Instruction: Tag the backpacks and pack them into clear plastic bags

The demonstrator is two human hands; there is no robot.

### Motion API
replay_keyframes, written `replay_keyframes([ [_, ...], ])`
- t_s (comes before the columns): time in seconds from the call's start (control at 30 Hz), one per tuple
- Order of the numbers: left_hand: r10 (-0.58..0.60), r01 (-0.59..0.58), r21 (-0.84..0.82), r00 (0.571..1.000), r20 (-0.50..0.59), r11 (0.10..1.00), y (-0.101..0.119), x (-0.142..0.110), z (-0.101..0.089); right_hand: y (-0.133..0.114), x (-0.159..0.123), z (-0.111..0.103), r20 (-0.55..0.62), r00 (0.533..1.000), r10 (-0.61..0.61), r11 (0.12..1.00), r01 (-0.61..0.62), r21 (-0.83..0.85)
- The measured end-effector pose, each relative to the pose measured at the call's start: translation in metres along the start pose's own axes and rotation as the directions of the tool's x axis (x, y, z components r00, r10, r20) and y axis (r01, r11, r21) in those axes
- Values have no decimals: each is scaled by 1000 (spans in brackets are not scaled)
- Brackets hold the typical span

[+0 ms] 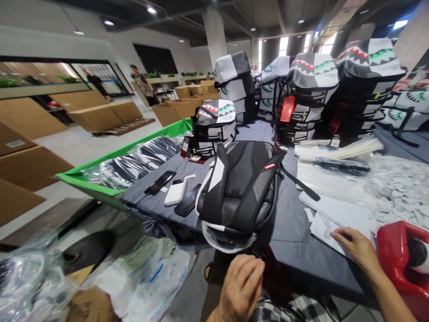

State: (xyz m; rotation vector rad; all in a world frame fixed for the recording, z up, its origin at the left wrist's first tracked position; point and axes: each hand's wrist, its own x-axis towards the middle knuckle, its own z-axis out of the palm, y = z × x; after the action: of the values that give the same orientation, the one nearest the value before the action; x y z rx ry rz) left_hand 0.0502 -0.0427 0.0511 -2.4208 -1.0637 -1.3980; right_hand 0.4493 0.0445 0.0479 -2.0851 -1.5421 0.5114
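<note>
A black and white backpack lies on the table with its padded back and shoulder straps facing up. Clear plastic shows around its near end. My left hand is just below that end, apart from the bag. Its fingers are curled and pressed together, and whatever they may hold is hidden. Over at the right, the fingertips of my right hand pinch at a white paper sheet on a small stack near the table's front edge.
A red plastic container stands beside my right forearm. Phones and a white power bank lie left of the backpack. Stacked backpacks fill the back. Clear bags and white slips lie right. A green-edged bin holds wrapped bags.
</note>
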Motion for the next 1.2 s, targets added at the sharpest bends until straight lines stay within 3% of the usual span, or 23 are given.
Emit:
replay_keyframes([
  [0.1, -14, 52, -281, 991, 135, 958, 16, 12, 8, 2, 6, -6, -60, 984, -168, 986, 167, -13],
  [0.23, -45, 279, -535, 911, 409, 798, 16, 40, 27, -8, -8, -20, -203, 875, -440, 898, 423, -121],
  [0.3, -46, 344, -579, 883, 467, 739, 16, 59, 41, -19, -28, -28, -128, 864, -487, 873, 477, -103],
  [0.4, -76, 478, -630, 829, 555, 612, 23, 88, 66, -42, -67, -39, 180, 855, -486, 874, 474, 105],
  [0.47, -54, 629, -661, 740, 671, 409, 34, 99, 80, -56, -86, -46, 375, 806, -457, 887, 383, 258],
  [0.57, -28, 865, -501, 500, 865, -40, 54, 96, 89, -66, -92, -54, 508, 780, -366, 903, 165, 397],
  [0.63, -136, 863, -378, 353, 926, -336, 64, 86, 86, -65, -87, -52, 550, 772, -319, 877, 21, 480],
  [0.7, -286, 756, -388, 272, 919, -527, 69, 77, 80, -61, -83, -43, 592, 745, -309, 840, -77, 536],
  [0.8, -422, 632, -496, 279, 863, -596, 71, 67, 69, -66, -84, -21, 653, 723, -226, 810, -233, 539],
  [0.9, -495, 563, -578, 313, 811, -591, 71, 60, 65, -83, -89, -5, 634, 773, -32, 709, -430, 560],
  [1.0, -473, 532, -557, 301, 828, -637, 73, 51, 68, -99, -93, -6, 590, 804, 73, 617, -501, 606],
  [1.07, -477, 536, -564, 307, 823, -628, 74, 45, 71, -105, -95, -10, 622, 776, 108, 546, -569, 615],
  [1.13, -537, 590, -633, 360, 762, -502, 73, 39, 74, -108, -98, -13, 696, 705, 138, 478, -663, 576],
  [1.2, -606, 681, -682, 432, 669, -267, 71, 33, 75, -110, -104, -10, 751, 643, 150, 474, -713, 516],
])
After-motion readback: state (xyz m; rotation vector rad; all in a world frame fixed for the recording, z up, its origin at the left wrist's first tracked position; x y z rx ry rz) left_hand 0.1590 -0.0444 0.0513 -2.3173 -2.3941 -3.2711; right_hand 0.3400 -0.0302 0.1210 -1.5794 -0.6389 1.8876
